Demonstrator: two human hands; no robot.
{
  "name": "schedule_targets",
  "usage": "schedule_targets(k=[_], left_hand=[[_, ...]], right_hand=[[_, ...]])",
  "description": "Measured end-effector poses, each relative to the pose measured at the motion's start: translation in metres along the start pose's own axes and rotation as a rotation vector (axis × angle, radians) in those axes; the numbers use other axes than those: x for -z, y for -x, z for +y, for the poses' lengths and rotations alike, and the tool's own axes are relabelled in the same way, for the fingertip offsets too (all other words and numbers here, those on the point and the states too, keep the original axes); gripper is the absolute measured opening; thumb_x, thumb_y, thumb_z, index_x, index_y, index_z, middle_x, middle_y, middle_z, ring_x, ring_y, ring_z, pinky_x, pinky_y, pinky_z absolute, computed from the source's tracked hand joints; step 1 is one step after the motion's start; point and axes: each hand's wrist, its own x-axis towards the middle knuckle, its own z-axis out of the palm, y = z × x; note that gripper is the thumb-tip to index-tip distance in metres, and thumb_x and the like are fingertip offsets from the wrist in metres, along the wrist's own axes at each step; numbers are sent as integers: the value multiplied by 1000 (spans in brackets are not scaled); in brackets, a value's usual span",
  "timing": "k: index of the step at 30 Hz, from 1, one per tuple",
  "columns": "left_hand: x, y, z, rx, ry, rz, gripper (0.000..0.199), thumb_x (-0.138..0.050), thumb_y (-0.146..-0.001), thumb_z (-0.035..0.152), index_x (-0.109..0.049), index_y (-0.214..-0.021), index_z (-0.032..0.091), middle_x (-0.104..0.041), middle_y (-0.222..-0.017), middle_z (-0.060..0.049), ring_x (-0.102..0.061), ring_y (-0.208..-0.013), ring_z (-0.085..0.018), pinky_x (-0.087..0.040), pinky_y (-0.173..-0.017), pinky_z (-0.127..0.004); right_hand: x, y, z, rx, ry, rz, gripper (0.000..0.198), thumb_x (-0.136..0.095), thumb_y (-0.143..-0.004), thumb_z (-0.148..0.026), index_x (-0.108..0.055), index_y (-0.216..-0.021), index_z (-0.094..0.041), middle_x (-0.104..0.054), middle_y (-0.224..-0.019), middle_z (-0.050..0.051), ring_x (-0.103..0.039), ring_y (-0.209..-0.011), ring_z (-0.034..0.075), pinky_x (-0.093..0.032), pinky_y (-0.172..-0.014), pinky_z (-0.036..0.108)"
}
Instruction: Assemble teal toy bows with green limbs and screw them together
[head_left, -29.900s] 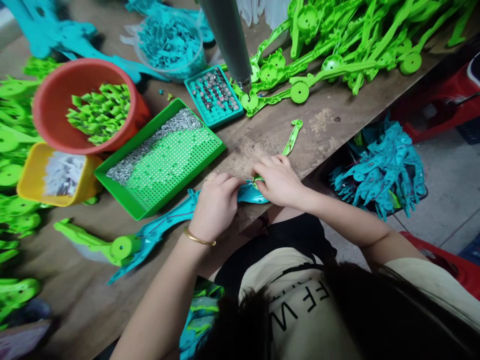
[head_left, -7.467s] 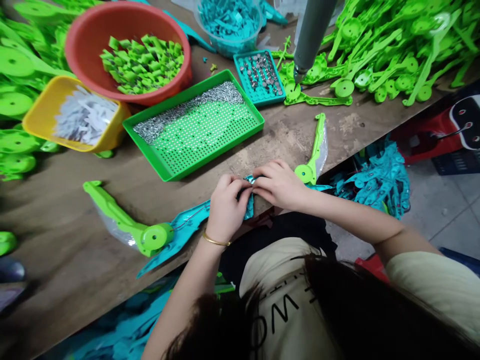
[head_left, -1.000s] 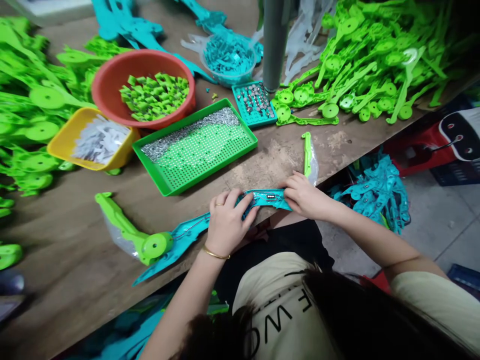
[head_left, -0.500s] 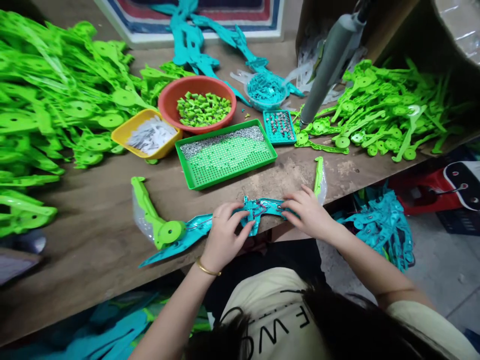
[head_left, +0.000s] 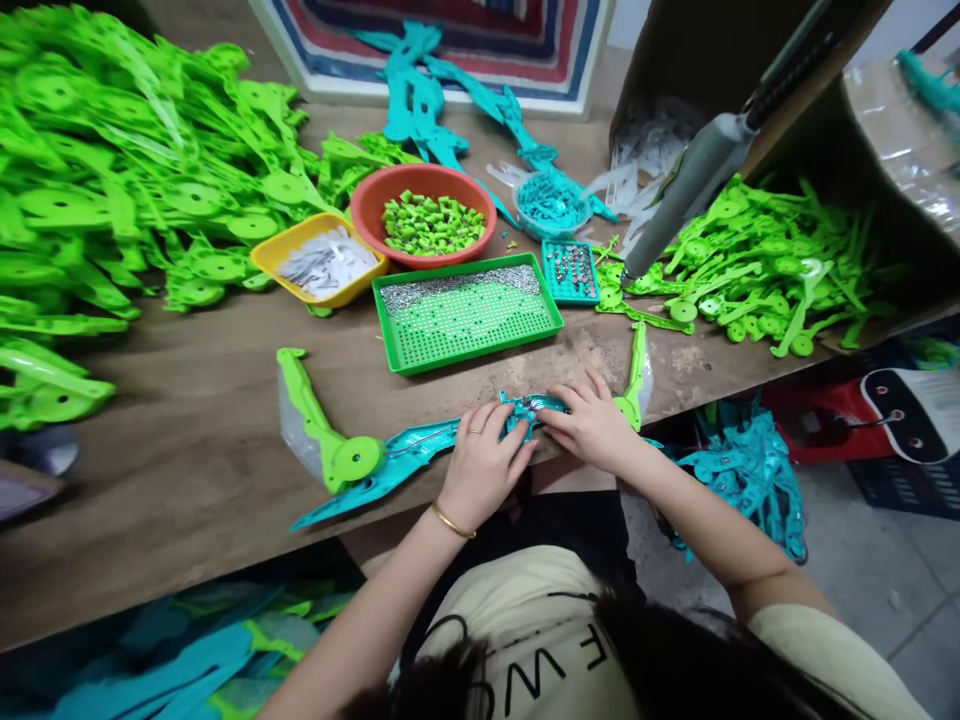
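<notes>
A teal plastic toy bow half lies along the table's front edge, its inner side up, with thin wires along it. A lime green limb with a round hub is fitted at its left end, and another green limb stands at the right. My left hand has its fingers bent round the middle of the bow half. Just to the right, my right hand grips the same middle section, fingertips close to the wires. What the fingertips pinch there is partly hidden.
Behind the bow stand a green tray of screws, a red bowl of green pieces, a yellow tray and a small teal tray. A grey electric screwdriver hangs at the right. Green parts are heaped at left.
My right hand has slid left along the bow half, closer to my left hand. Its fingers now reach the wired middle section. The camera view has shifted slightly.
</notes>
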Motion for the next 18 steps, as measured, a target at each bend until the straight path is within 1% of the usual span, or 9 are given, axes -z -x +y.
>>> schedule_targets(k=[2, 4, 7, 10, 13, 15, 17, 18], left_hand=[[5, -1, -3, 29, 48, 42, 28, -57, -90, 29, -67, -113, 17, -60, -122, -16, -53, -115, -29, -44, -99, -48], [15, 3, -11, 71, 80, 115, 30, -58, -89, 27, -65, -116, 16, -60, -120, -16, -54, -113, -28, -44, -99, -47], [40, 15, -31, 156, 81, 238, 26, -60, -87, 24, -65, -112, 17, -63, -114, -15, -57, -109, -27, -45, -99, -46], [72, 30, -51, 218, 73, 337, 22, -61, -86, 23, -67, -107, 22, -66, -109, -11, -61, -104, -25, -47, -99, -46], [106, 37, -66, 308, 72, 429, 24, -61, -86, 25, -67, -109, 27, -68, -108, -5, -63, -103, -24, -48, -99, -45], [126, 37, -75, 387, 91, 485, 24, -61, -86, 28, -67, -109, 30, -68, -110, -1, -63, -103, -25, -48, -99, -46], [139, 33, -84, 445, 120, 516, 22, -60, -86, 31, -68, -106, 32, -68, -108, 1, -63, -103, -26, -48, -99, -47], [141, 30, -90, 467, 137, 516, 20, -59, -87, 32, -68, -104, 32, -68, -107, 1, -64, -102, -26, -48, -99, -48]], right_hand=[[3, 2, 3, -3, -29, -5, 28, -47, -96, -36, -65, -116, -28, -61, -128, 10, -56, -119, 26, -27, -113, 60], [8, 4, 6, -19, -60, 9, 31, -47, -96, -37, -63, -120, -27, -62, -128, 10, -57, -118, 25, -28, -114, 60], [17, 3, 9, -62, -75, 36, 32, -46, -96, -37, -64, -120, -23, -65, -123, 11, -59, -116, 25, -27, -114, 59], [25, -4, 8, -74, -63, 14, 31, -48, -96, -35, -64, -118, -22, -66, -121, 10, -59, -114, 25, -27, -114, 61], [32, -14, 2, -50, -49, -17, 29, -49, -95, -34, -64, -116, -22, -66, -121, 10, -60, -113, 25, -26, -115, 61], [35, -23, -3, -22, -56, -31, 29, -49, -95, -34, -64, -116, -21, -67, -119, 10, -60, -112, 24, -26, -114, 61], [41, -40, -5, 21, -91, -42, 28, -49, -95, -34, -65, -115, -21, -68, -116, 9, -61, -111, 23, -28, -114, 59], [46, -55, -4, 48, -113, -46, 27, -49, -95, -35, -66, -113, -21, -68, -114, 8, -61, -111, 23, -30, -113, 57]])
